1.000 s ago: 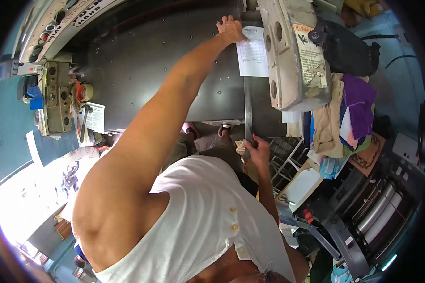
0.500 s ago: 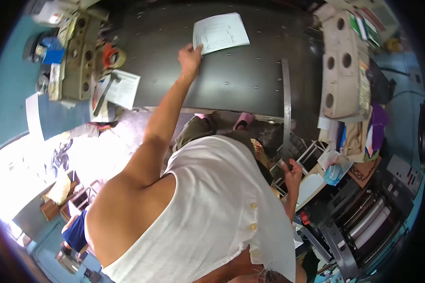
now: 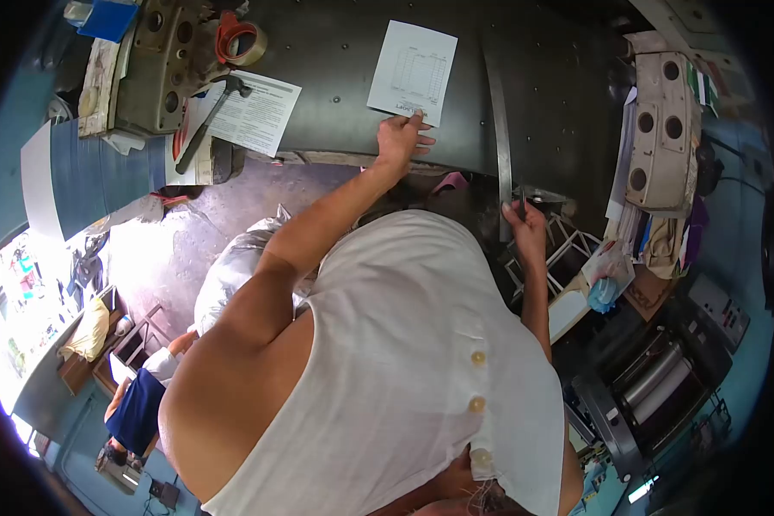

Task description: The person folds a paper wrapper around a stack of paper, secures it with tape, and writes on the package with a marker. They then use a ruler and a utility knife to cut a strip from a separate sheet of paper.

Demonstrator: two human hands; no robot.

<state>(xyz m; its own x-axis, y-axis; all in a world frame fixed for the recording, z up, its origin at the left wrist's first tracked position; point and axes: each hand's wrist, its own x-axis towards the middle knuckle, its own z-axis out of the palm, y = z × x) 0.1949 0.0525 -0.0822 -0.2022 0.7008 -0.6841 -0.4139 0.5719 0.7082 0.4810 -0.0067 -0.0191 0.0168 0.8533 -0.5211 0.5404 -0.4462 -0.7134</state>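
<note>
A white printed sheet lies on the dark metal table. My left hand reaches out from the left and pinches the sheet's near edge by the table's front rim. A long steel ruler lies across the table just right of the sheet, running front to back. Its near end sticks out past the table edge, where my right hand grips it. My white buttoned shirt fills the lower middle of the view.
A second printed sheet, a hammer and a roll of tape lie at the table's left. A grey block with round holes stands at the right, above a press with rollers. A white sack lies on the floor.
My left hand has dragged the sheet from beside the grey block to the table's front middle. My right hand and the ruler now sit just right of the sheet.
</note>
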